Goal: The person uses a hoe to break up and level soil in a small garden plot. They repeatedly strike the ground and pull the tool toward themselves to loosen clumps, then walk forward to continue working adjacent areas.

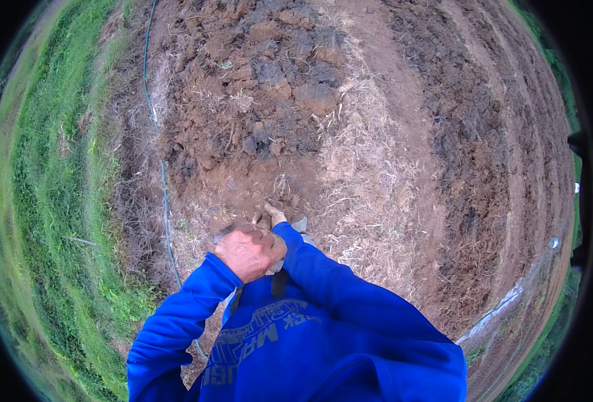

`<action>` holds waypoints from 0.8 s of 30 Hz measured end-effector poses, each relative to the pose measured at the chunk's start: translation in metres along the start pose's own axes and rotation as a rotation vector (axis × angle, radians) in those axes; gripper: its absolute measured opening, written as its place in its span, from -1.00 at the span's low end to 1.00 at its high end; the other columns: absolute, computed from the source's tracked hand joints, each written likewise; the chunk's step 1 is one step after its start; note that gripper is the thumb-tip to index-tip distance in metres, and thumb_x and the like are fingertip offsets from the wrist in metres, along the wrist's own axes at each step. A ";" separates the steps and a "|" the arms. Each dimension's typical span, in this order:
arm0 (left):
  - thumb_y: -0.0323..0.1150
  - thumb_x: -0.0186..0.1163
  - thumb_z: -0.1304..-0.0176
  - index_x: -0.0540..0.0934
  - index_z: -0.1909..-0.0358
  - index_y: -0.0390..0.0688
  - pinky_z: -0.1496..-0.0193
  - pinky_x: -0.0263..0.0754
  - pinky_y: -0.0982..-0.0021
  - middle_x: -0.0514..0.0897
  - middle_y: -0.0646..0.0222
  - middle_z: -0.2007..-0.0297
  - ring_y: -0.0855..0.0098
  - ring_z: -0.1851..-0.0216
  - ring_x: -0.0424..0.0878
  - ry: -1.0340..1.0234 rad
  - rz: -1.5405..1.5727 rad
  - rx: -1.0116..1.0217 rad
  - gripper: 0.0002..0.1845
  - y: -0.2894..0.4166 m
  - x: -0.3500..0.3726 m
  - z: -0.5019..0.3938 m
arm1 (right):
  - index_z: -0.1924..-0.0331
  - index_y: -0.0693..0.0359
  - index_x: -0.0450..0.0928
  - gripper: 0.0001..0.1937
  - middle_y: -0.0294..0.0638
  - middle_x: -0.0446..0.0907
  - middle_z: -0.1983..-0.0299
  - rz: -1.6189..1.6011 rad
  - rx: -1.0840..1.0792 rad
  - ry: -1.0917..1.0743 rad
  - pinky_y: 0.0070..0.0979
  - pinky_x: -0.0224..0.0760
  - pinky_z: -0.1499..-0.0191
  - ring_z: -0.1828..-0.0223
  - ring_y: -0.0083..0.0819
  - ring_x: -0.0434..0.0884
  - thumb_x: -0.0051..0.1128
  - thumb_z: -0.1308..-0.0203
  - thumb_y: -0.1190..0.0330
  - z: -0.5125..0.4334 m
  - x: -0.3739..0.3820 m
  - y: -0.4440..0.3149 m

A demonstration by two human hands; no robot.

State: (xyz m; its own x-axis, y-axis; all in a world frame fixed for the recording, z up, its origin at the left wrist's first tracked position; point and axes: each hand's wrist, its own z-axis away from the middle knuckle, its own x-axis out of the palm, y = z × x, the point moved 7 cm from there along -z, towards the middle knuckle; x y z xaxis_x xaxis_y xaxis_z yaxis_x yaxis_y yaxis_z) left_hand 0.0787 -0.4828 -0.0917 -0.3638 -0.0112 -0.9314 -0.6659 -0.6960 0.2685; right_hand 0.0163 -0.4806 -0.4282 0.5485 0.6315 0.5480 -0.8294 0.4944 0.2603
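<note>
My left hand (248, 251) is curled into a fist in front of my body, its back towards the camera; whether it grips anything is hidden. Just beyond it, at the cuff of the other blue sleeve, my right hand (275, 213) reaches down towards the soil, and its fingers are partly hidden. A small dark shape beside the fingers is too unclear to name. Greyish patches show past both hands, possibly clothing or footwear. Bare brown soil (246, 191) lies directly beyond the hands, with a clump of dry roots or stalks on it.
Turned, clumpy soil (261, 90) spreads ahead. A thin green hose (164, 191) runs along the left, with grass (60, 201) beyond it. Dry straw (371, 191) covers a strip to the right, followed by more dug rows (467, 166). A pale strip (492, 314) lies at lower right.
</note>
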 end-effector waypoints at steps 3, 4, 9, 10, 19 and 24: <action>-0.31 0.20 0.13 0.52 0.26 -0.02 0.29 0.44 0.36 0.53 0.43 0.55 0.37 0.46 0.58 0.187 0.090 -0.026 -0.70 0.001 0.023 0.007 | 0.16 0.18 0.49 -0.72 -0.11 0.57 0.37 -0.134 -0.029 -0.111 -0.19 0.48 0.28 0.39 -0.23 0.57 -0.09 -0.31 0.14 0.029 0.018 0.008; -0.32 0.20 0.14 0.52 0.28 -0.02 0.30 0.44 0.35 0.53 0.43 0.55 0.38 0.46 0.58 0.205 0.112 -0.015 -0.72 0.004 0.029 0.009 | 0.16 0.18 0.48 -0.73 -0.12 0.56 0.36 -0.197 -0.068 -0.128 -0.20 0.47 0.26 0.36 -0.24 0.57 -0.08 -0.31 0.15 0.037 0.020 0.011; -0.36 0.20 0.15 0.49 0.41 -0.02 0.38 0.43 0.34 0.53 0.43 0.57 0.39 0.46 0.59 0.331 0.075 -0.023 -0.82 0.002 0.033 0.014 | 0.13 0.15 0.44 -0.78 -0.16 0.54 0.33 -0.299 -0.599 -0.233 -0.21 0.46 0.13 0.27 -0.29 0.58 -0.11 -0.32 0.21 0.054 0.030 0.011; -0.36 0.20 0.15 0.49 0.42 -0.02 0.38 0.43 0.35 0.53 0.43 0.57 0.39 0.46 0.59 0.283 0.058 -0.041 -0.82 -0.001 0.038 0.012 | 0.10 0.13 0.42 -0.79 -0.16 0.53 0.34 -0.190 -0.955 -0.243 -0.21 0.45 0.12 0.28 -0.30 0.58 -0.17 -0.32 0.25 0.065 0.034 0.005; -0.36 0.20 0.11 0.49 0.43 -0.03 0.38 0.46 0.31 0.59 0.30 0.56 0.32 0.50 0.62 0.312 0.070 -0.018 -0.85 -0.006 0.037 0.010 | 0.10 0.13 0.31 -0.79 -0.06 0.49 0.30 -0.034 -1.622 -0.251 -0.12 0.42 0.03 0.22 -0.14 0.57 -0.35 -0.31 0.31 0.079 0.040 0.011; -0.38 0.18 0.13 0.49 0.42 -0.03 0.42 0.48 0.30 0.58 0.34 0.57 0.34 0.52 0.61 0.269 0.087 -0.014 -0.84 -0.002 0.039 -0.002 | 0.06 0.19 0.35 -0.76 -0.04 0.52 0.19 -0.040 -1.515 -0.368 -0.24 0.41 -0.04 0.09 -0.17 0.55 -0.30 -0.31 0.29 0.058 0.015 0.012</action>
State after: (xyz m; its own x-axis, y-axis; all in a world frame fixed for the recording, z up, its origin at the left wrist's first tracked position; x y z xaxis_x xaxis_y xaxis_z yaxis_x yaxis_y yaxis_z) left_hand 0.0671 -0.4828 -0.1289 -0.2321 -0.2599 -0.9373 -0.6298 -0.6942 0.3484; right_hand 0.0082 -0.5001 -0.3708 0.3234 0.5399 0.7771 0.1865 0.7687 -0.6117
